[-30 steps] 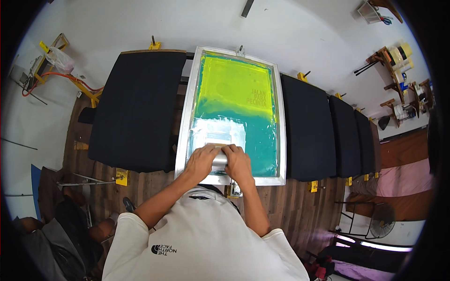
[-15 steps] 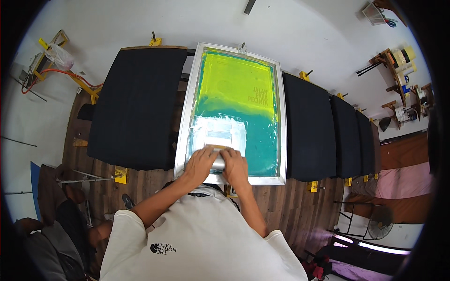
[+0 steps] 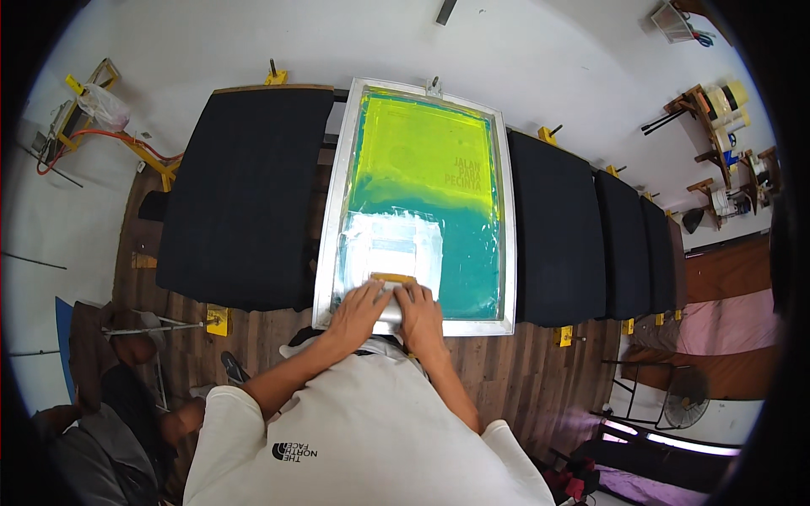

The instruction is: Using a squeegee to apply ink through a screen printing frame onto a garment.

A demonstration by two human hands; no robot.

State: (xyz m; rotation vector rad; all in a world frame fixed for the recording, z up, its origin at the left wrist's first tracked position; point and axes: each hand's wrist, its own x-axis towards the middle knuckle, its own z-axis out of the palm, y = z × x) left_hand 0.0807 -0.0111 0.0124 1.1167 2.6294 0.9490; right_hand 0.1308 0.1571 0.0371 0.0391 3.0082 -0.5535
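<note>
Both my hands are closed on a squeegee [image 3: 393, 278] with a metal handle and an amber blade edge. My left hand [image 3: 360, 310] grips its left part and my right hand [image 3: 418, 314] its right part, side by side. The squeegee rests low inside a screen printing frame [image 3: 509, 253] with a metal rim. White ink [image 3: 359, 244] coats the lower left of the mesh, around a pale rectangle. Yellow-green covers the upper mesh, with small lettering at its right, and teal covers the lower right. My fingers hide much of the handle.
Flat boards covered in black fabric stand to the left [image 3: 245, 194] and right [image 3: 557, 228], with yellow clamps [image 3: 218, 320] at their ends. A seated person [image 3: 118, 422] is at lower left. A fan [image 3: 685, 398] stands lower right; wall shelves [image 3: 704, 126] hold rolls of tape.
The squeegee and both hands have come slightly nearer to my body. The squeegee's amber edge shows more now, above my fingers.
</note>
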